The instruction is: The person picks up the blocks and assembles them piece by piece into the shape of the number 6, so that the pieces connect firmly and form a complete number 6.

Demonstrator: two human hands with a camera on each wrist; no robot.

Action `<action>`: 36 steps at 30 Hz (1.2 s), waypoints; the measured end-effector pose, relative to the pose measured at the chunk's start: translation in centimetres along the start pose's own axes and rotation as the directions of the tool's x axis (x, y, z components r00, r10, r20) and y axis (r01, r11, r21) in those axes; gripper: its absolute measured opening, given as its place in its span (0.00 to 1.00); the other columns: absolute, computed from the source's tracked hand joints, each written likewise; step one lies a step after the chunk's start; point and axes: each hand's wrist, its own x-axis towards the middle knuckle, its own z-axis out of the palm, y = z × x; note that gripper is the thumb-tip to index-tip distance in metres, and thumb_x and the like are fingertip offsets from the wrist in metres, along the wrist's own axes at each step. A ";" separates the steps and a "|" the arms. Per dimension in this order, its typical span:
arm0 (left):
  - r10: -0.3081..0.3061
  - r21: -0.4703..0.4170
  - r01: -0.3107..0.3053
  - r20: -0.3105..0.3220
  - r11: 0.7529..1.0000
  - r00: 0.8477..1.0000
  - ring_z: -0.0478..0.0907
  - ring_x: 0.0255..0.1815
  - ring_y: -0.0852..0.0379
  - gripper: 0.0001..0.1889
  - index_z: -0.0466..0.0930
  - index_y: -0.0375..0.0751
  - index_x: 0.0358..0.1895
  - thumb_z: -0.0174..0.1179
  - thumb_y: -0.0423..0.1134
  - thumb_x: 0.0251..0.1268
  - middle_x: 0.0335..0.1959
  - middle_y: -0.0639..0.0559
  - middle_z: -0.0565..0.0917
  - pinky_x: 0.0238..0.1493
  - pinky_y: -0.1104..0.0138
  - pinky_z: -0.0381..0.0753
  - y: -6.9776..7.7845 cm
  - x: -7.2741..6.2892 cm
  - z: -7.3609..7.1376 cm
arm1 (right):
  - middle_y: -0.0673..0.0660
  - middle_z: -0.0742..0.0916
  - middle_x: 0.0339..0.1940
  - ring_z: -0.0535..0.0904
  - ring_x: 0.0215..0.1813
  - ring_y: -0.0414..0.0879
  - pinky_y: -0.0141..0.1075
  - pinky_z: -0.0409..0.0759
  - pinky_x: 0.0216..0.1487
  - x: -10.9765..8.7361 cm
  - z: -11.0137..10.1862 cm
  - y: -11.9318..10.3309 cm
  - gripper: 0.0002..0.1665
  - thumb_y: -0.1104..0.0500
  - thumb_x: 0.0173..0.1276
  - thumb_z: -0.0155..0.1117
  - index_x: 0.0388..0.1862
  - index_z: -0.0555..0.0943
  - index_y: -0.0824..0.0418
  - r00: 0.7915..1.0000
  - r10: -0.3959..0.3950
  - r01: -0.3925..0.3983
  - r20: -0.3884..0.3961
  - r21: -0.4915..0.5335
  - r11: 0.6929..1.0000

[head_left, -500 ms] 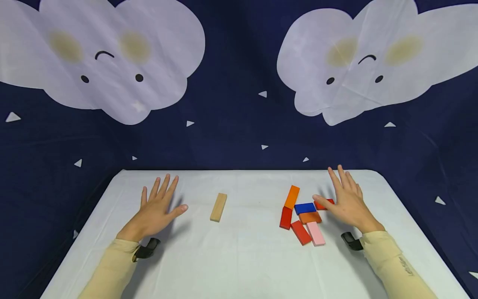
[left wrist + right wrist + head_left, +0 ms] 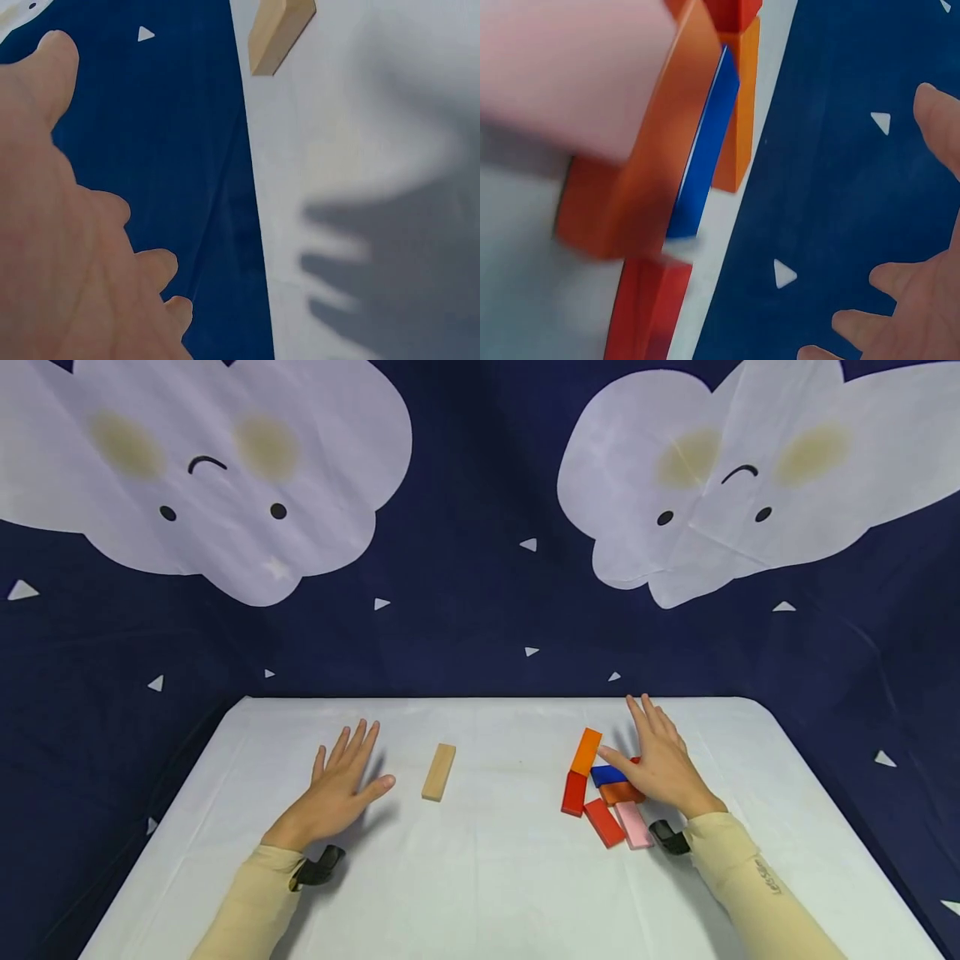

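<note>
Wooden block (image 2: 438,772) points lengthwise away, slightly right, left hand (image 2: 333,793) empty, right hand (image 2: 663,770) also empty but kinda hiding some coloured blocks (image 2: 619,793).

The right sleeve (image 2: 750,902), toward the tabletop's (image 2: 510,877) right edge, has tiny letters (image 2: 768,877) starting "Lets"; the rest is blurry.

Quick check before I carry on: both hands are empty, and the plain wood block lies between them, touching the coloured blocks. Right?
Not quite: the plain wood block isn't touching the coloured blocks. The head view shows it lying apart, with bare white tabletop between. The left hand and right hand are empty, with the block between them.
</note>
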 end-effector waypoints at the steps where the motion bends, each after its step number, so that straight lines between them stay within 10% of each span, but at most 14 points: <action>1: 0.004 -0.009 -0.004 0.000 1.000 1.000 0.30 0.81 0.35 0.43 0.38 0.43 0.83 0.48 0.59 0.77 0.83 0.40 0.38 0.72 0.33 0.27 0.1 0.0 0.2 | 0.67 0.46 0.83 0.44 0.78 0.76 0.75 0.44 0.69 0.2 0.1 -0.1 0.60 0.34 0.69 0.62 0.84 0.43 0.58 1.000 0.003 -0.003 0.003 0.004 1.000; 21: 0.059 -0.110 -0.057 0.013 0.992 0.998 0.38 0.81 0.35 0.39 0.40 0.39 0.82 0.45 0.54 0.81 0.82 0.39 0.46 0.73 0.34 0.32 2.0 1.8 3.8 | 0.76 0.62 0.76 0.58 0.73 0.72 0.67 0.59 0.70 2.2 2.6 -2.8 0.61 0.36 0.66 0.66 0.81 0.49 0.69 0.975 0.139 -0.142 0.170 0.005 0.990; 36: 0.047 -0.127 -0.039 0.064 0.991 0.997 0.41 0.81 0.35 0.34 0.45 0.33 0.80 0.45 0.46 0.82 0.81 0.37 0.50 0.74 0.34 0.34 2.8 2.6 5.7 | 0.78 0.71 0.66 0.68 0.59 0.68 0.59 0.73 0.60 2.7 3.3 -2.9 0.53 0.39 0.64 0.69 0.72 0.65 0.77 0.971 0.113 -0.095 0.209 -0.096 0.991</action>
